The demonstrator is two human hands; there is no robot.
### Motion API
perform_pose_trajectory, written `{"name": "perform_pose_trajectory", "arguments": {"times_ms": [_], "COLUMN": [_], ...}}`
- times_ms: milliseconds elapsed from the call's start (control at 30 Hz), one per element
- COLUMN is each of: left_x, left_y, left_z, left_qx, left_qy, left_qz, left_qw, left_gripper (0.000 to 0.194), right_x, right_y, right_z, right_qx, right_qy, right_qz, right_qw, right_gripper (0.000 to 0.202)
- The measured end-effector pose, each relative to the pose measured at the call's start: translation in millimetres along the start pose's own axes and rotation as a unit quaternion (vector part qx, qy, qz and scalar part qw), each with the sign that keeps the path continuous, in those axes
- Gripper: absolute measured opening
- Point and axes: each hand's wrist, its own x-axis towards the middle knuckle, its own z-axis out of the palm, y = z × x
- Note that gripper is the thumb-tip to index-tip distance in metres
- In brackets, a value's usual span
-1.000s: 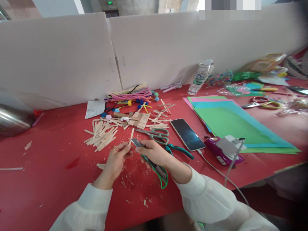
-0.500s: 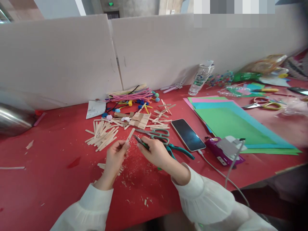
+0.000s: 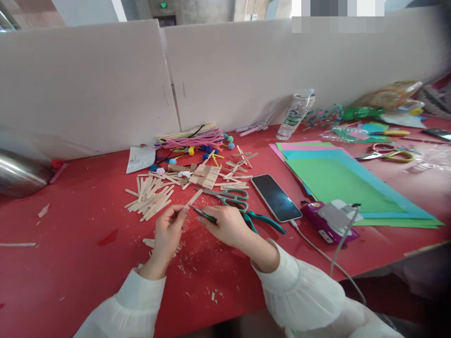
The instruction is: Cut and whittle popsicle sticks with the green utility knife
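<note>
My left hand (image 3: 171, 230) pinches a wooden craft stick (image 3: 196, 197), which points up and to the right. In my right hand (image 3: 227, 225) is a slim green-handled cutting tool (image 3: 206, 215); its dark pointed tip touches or nearly touches the stick just beyond my left fingertips. The fingers hide most of its handle, and its exact kind is unclear. Pale wood shavings (image 3: 192, 268) lie scattered beneath both hands. A few craft sticks (image 3: 149, 242) show partly behind my left wrist. Beyond my hands are grey-green scissors (image 3: 235, 203), and teal-handled pliers (image 3: 266, 221) rest beside my right wrist.
A loose heap of craft sticks (image 3: 151, 199) and a joined stick panel (image 3: 207, 175) lie ahead, with pipe cleaners (image 3: 193, 138) behind. To the right are a phone (image 3: 276, 197), a purple power strip (image 3: 319, 223), coloured paper (image 3: 338, 178) and a bottle (image 3: 294, 115).
My right hand has shifted slightly left, bringing the tool's tip to the stick. The stick now leans further right, while my left hand stays almost in place.
</note>
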Motion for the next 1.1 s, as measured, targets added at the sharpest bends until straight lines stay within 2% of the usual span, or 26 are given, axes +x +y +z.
{"name": "perform_pose_trajectory", "arguments": {"times_ms": [233,367,600,800,1100], "left_x": [-2.1,-0.2,-0.1,-0.4,-1.4], "left_y": [8.6,5.9,2.2,2.3,2.1], "left_z": [1.6,-0.2,1.3,4.5,6.0], "left_qx": [0.021,0.022,0.003,-0.022,-0.045], "left_qy": [0.045,0.058,0.038,-0.006,-0.041], "left_qz": [0.036,0.035,0.014,0.004,-0.006], "left_qw": [0.998,0.997,0.999,1.0,0.998], "left_gripper": [0.026,0.023,0.026,0.027,0.025], "right_x": [-1.2,-1.5,-2.7,-1.9,-5.3], "right_y": [-2.5,-3.4,-9.3,-8.4,-7.5], "right_z": [-0.6,-2.1,1.8,3.4,5.3], "right_qx": [0.036,0.102,0.154,0.135,0.11], "right_qy": [-0.004,-0.025,-0.028,-0.01,-0.029], "right_qz": [0.037,0.036,0.047,0.059,0.07], "right_qw": [0.999,0.994,0.987,0.989,0.991], "right_gripper": [0.019,0.027,0.027,0.03,0.028]}}
